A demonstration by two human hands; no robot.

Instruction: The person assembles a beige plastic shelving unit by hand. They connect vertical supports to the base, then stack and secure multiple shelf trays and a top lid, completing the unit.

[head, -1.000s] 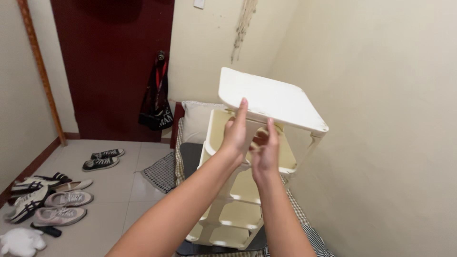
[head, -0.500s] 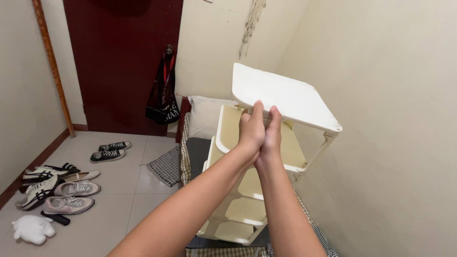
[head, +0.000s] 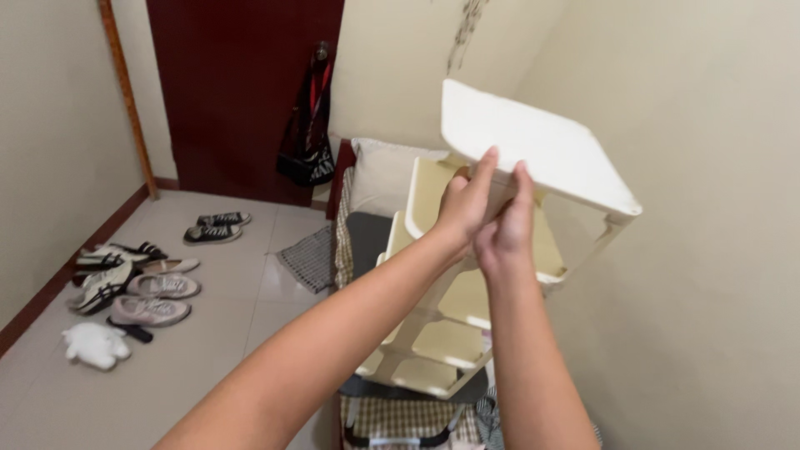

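A cream plastic rack (head: pixel 442 329) with several tiers stands against the right wall. Its white top shelf (head: pixel 542 150) is tilted, with the far side higher. My left hand (head: pixel 465 204) and my right hand (head: pixel 505 229) are side by side at the near edge of that top shelf. Their fingers stretch up over the edge and press on it. The thumbs are hidden behind the hands. A thin corner post (head: pixel 607 237) hangs below the shelf's right corner.
A dark red door (head: pixel 242 83) has a black bag (head: pixel 308 142) hanging on it. Several shoes (head: pixel 137 279) and a white plush toy (head: pixel 96 343) lie on the tiled floor at left. A pillow (head: pixel 379 175) and checked cloth (head: pixel 310 257) lie behind the rack.
Both hands came together at the top shelf's near edge and now lie flatter against it, fingers stretched. The shelf is tilted up a little more, and the view has shifted left.
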